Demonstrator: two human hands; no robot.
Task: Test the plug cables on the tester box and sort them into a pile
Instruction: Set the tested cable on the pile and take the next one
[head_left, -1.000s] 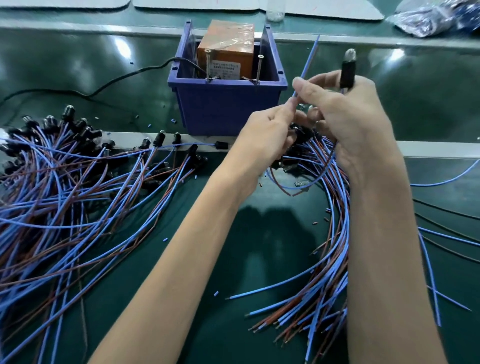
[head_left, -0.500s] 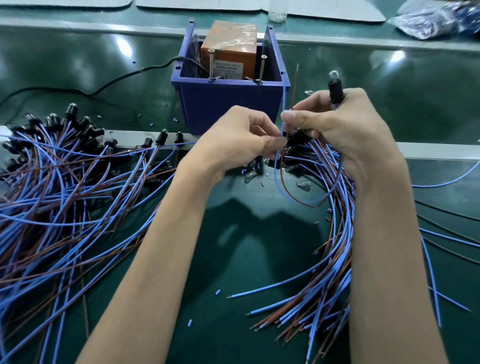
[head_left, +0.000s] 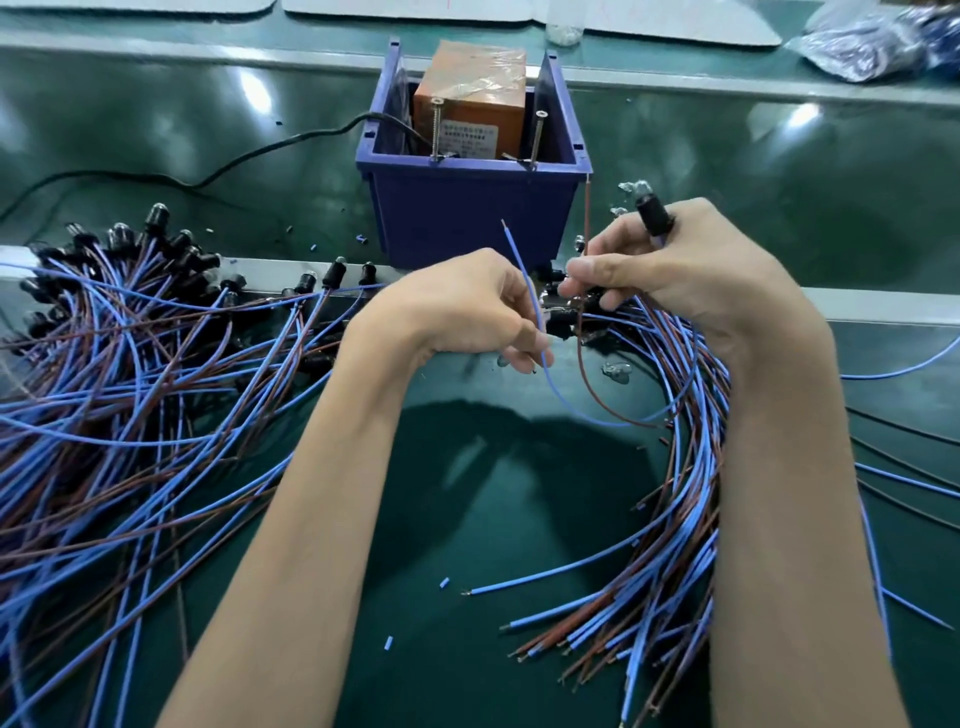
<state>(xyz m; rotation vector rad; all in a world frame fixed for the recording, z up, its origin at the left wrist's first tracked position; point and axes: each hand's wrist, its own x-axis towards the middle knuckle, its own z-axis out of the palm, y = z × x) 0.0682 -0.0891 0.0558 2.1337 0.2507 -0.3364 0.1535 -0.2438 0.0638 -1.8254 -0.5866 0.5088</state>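
My right hand (head_left: 691, 265) grips a black plug with a clear bulb tip (head_left: 653, 215) and pinches its brown wire (head_left: 586, 223), which points up beside the box. My left hand (head_left: 462, 312) pinches the same cable's blue wire (head_left: 524, 270), whose bare end points up. The blue tester box (head_left: 467, 213) stands just behind my hands, with an orange unit (head_left: 470, 88) and two upright screws (head_left: 435, 127) inside. A large pile of blue and brown plug cables (head_left: 135, 374) lies at the left. A smaller bundle (head_left: 680, 509) lies under my right forearm.
A black power cord (head_left: 249, 156) runs from the box to the far left. A metal rail (head_left: 883, 306) crosses the green table behind my hands. Loose bulbs (head_left: 615, 370) and short blue insulation bits (head_left: 388, 643) lie on the mat. A plastic bag (head_left: 878, 41) sits far right.
Both hands have dropped lower and nearer to me. My left hand has separated the blue wire from the brown one, which my right hand now holds upright beside the box.
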